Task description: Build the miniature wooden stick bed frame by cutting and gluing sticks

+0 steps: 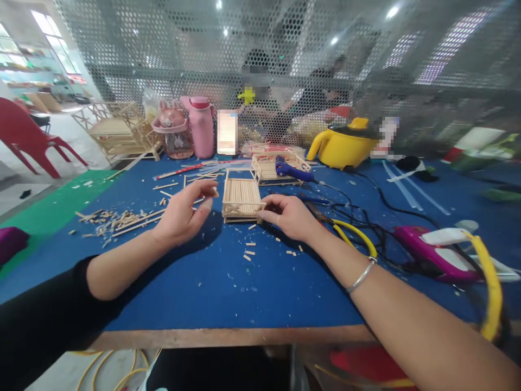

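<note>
Right hand (288, 217) is pinching the stick frame (241, 200) at its right corner at frame centre, left hand (183, 214) hovering loose and empty; frame looks light, stiff, fragile, best held by edge rails.

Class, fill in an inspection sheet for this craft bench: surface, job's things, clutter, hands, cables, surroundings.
Surface: blue table top with a wooden front edge, dusted with wood chips.
Job's things: small stick-built frame lying flat between the hands; a second stick frame behind it.
Clutter: pile of stick offcuts at left, blue glue gun, pink bottle, yellow pot, purple tool at right.
Hands: left hand raised and open beside the frame, holding nothing; right hand touching the frame's right edge with its fingertips.
Cables: black leads tangled at right, with a yellow one.
Surroundings: perforated mesh screen behind the table, people beyond it; red chair at left.
</note>
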Action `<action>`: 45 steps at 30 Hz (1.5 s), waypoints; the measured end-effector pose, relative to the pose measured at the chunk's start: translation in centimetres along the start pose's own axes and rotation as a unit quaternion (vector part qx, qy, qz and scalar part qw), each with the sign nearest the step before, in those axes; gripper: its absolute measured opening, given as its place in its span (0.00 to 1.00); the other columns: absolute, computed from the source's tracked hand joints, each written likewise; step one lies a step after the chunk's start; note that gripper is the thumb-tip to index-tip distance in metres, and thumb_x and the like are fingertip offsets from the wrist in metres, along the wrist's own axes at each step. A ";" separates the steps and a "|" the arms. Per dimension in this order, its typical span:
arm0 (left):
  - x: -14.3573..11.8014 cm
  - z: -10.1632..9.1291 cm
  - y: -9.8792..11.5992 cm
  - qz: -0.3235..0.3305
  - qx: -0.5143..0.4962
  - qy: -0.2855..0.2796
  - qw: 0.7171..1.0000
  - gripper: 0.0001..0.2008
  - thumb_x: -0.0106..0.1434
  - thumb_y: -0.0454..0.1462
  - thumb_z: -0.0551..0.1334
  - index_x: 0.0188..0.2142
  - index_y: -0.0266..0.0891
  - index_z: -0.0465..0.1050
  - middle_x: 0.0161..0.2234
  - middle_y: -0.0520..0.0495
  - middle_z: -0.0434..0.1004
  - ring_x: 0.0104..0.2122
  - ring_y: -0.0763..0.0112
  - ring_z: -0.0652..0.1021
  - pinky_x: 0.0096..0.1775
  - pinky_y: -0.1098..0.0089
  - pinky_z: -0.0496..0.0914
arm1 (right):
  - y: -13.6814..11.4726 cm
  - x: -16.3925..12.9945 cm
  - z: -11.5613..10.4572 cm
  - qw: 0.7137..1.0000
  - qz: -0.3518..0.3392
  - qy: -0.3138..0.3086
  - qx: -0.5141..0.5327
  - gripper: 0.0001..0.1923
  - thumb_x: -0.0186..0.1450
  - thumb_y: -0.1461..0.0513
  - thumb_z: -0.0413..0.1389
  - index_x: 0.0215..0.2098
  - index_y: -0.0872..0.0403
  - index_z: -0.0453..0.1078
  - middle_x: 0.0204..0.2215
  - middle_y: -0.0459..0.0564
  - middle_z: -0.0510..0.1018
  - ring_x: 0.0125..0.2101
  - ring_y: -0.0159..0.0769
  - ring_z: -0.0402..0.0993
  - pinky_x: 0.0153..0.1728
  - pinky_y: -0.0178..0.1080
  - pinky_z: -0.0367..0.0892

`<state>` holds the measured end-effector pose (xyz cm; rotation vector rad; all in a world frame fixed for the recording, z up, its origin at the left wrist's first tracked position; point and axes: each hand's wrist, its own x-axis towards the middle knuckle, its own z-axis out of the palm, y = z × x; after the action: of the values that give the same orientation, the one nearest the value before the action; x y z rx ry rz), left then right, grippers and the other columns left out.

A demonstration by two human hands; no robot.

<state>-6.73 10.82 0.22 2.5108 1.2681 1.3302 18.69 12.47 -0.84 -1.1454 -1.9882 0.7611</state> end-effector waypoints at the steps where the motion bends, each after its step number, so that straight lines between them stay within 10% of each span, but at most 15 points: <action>1: -0.6 0.4 0.0 0.012 0.005 0.001 1.000 0.16 0.63 0.33 0.53 0.50 0.36 0.64 0.41 0.45 0.76 0.41 0.70 0.75 0.46 0.64 0.71 | 0.0 0.0 0.0 1.000 0.000 -0.001 0.000 0.10 0.56 0.57 0.59 0.31 0.56 0.72 0.26 0.45 0.74 0.26 0.29 0.66 0.30 0.35 0.62; 10: -0.4 1.3 1.3 0.205 0.112 0.056 0.971 0.26 0.59 0.37 0.62 0.55 0.42 0.55 0.54 0.41 0.66 0.57 0.59 0.65 0.57 0.52 0.62 | -0.2 -0.3 0.0 1.000 0.002 -0.015 0.020 0.09 0.57 0.57 0.58 0.31 0.56 0.71 0.26 0.44 0.73 0.27 0.30 0.65 0.33 0.35 0.62; 15: -0.6 2.4 3.3 0.191 0.206 0.040 0.959 0.05 0.63 0.38 0.60 0.39 0.49 0.68 0.61 0.54 0.60 0.63 0.54 0.55 0.60 0.38 0.43 | -0.8 -0.3 0.0 1.000 0.010 -0.026 0.013 0.08 0.58 0.58 0.57 0.30 0.56 0.71 0.24 0.43 0.71 0.26 0.29 0.63 0.31 0.34 0.61; 19: -0.2 3.6 4.4 0.150 0.237 -0.037 0.959 0.10 0.65 0.38 0.56 0.46 0.53 0.69 0.63 0.54 0.56 0.65 0.49 0.49 0.57 0.30 0.32 | -1.0 -0.3 0.0 0.998 0.009 -0.033 0.045 0.09 0.58 0.58 0.57 0.31 0.56 0.70 0.26 0.44 0.72 0.27 0.29 0.65 0.33 0.34 0.62; 27: 0.4 4.9 4.5 0.213 0.332 0.054 0.917 0.09 0.65 0.36 0.57 0.44 0.45 0.71 0.64 0.50 0.57 0.67 0.55 0.40 0.59 0.45 0.19 | -0.6 -0.3 0.0 0.998 0.011 -0.041 0.052 0.10 0.59 0.57 0.56 0.34 0.56 0.72 0.30 0.46 0.76 0.31 0.32 0.68 0.37 0.37 0.64; 37: -0.7 2.4 4.6 0.270 0.251 0.023 0.929 0.05 0.63 0.34 0.59 0.39 0.42 0.70 0.60 0.47 0.63 0.62 0.55 0.57 0.63 0.47 0.46 | -1.9 -1.4 -1.6 0.997 0.016 0.028 0.065 0.17 0.57 0.57 0.59 0.42 0.55 0.69 0.30 0.46 0.74 0.30 0.31 0.69 0.33 0.36 0.66; 41: -2.0 -0.1 3.4 0.269 0.123 -0.023 0.955 0.06 0.62 0.32 0.59 0.40 0.40 0.66 0.52 0.43 0.70 0.54 0.59 0.66 0.58 0.53 0.59 | -2.5 -0.3 -4.9 0.966 0.029 0.210 -0.146 0.12 0.62 0.55 0.52 0.34 0.56 0.72 0.27 0.48 0.76 0.28 0.34 0.71 0.32 0.36 0.67; 45: -2.4 -0.4 2.8 0.149 0.010 -0.065 0.987 0.06 0.64 0.29 0.54 0.39 0.38 0.63 0.53 0.39 0.65 0.54 0.64 0.65 0.54 0.61 0.62 | 0.0 3.8 -7.8 0.888 0.085 0.130 -0.432 0.20 0.59 0.64 0.52 0.50 0.58 0.69 0.47 0.58 0.75 0.45 0.43 0.71 0.47 0.40 0.64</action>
<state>-5.92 7.26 -0.12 2.8351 0.9140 1.1762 23.60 16.94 4.74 -1.8196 -2.0349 -0.2753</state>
